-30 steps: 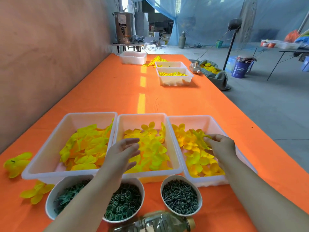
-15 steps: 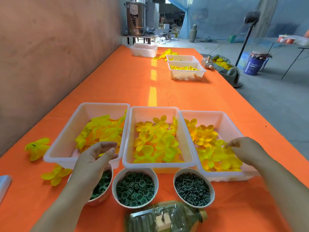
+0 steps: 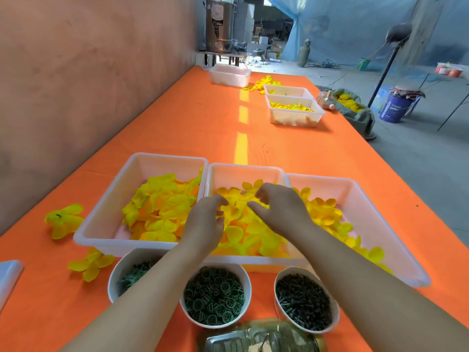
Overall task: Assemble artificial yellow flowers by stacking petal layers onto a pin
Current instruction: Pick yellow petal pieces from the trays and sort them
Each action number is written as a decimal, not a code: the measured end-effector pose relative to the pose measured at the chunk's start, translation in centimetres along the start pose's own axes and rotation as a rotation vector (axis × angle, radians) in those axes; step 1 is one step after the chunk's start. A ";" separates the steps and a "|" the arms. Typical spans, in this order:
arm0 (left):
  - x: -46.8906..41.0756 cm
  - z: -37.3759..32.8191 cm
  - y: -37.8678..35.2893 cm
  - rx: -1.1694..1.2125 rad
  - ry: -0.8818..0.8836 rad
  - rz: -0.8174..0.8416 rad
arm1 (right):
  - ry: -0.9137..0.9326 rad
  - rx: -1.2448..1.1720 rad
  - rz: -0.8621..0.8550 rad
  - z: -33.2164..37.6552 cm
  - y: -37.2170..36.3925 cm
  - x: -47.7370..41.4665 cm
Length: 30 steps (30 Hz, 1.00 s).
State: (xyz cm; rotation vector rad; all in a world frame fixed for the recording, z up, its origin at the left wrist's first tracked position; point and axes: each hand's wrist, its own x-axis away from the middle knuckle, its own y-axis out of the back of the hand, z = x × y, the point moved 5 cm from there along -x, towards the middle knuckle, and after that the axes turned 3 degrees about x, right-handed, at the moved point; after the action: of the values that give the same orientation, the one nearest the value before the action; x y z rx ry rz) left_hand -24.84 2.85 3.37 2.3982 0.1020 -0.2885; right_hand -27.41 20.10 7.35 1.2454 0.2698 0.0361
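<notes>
1. Both hands hover over the middle tray (image 3: 246, 166) on the orange tabletop (image 3: 177, 128), above its yellow petals (image 3: 253, 235).
2. Left hand (image 3: 205, 224) - its fingers (image 3: 219, 201) curl down onto the petals; I cannot tell if they pinch one.
3. Right hand (image 3: 281, 212) - fingers (image 3: 261, 194) bent, slightly spread; I cannot tell what it holds.
4. A bowl of dark pin-like pieces (image 3: 277, 288) sits nearest me.

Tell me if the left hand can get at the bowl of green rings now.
Probably yes. The left hand is over the middle tray, and the ring bowl sits open just behind it, nearer the person, nothing covering it.
</notes>
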 end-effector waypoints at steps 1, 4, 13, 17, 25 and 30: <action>-0.3 0.3 -0.3 0.039 0.034 -0.019 | -0.009 -0.020 0.023 0.9 -1.2 -1.0; -0.3 1.1 -1.0 0.187 0.131 -0.044 | -0.106 0.045 0.191 2.1 -5.2 -3.4; -0.2 2.8 -0.1 0.634 0.338 -0.090 | -0.288 -0.257 -0.033 -1.4 -5.2 -3.8; -0.6 2.2 -0.5 0.658 0.376 -0.077 | -0.227 -0.480 -0.159 -2.0 -1.3 -2.4; 0.7 -0.5 -0.2 1.041 0.397 0.021 | -0.170 -0.909 0.174 0.2 0.3 1.5; 1.7 -1.8 1.8 0.952 0.351 0.018 | -0.344 -1.070 0.246 0.1 0.5 3.0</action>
State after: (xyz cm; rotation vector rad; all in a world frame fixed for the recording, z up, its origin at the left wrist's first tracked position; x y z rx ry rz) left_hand -22.59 2.70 5.47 3.3745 0.1192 0.1481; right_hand -24.48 20.72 7.28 0.1978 -0.2036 0.1541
